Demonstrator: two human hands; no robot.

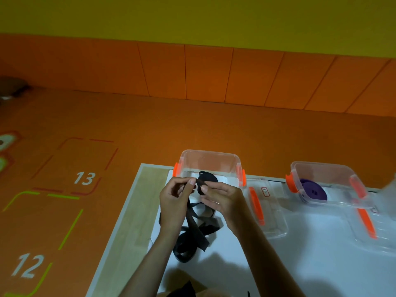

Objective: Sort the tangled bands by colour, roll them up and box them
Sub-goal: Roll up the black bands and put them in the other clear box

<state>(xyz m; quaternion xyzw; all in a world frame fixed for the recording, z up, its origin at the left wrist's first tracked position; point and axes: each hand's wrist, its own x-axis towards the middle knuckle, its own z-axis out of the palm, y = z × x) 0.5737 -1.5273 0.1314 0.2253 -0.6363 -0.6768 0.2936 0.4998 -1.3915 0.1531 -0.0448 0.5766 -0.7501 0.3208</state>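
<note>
While the purple roll [313, 191] is already boxed, the black band [194, 234], pinched by the left hand [173, 203] and right hand [222, 199], is only partly rolled.

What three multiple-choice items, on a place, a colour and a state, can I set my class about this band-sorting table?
1. Where is the purple band? A) in the right-hand box B) on the floor C) on a chair
2. What colour is the held band? A) green B) black C) white
3. How is the left-hand box? A) latched shut B) upside down C) open

1 A: it lies coiled in that box. 2 B: the left hand and right hand pinch it, plainly black. 3 C: no lid on it.
</note>
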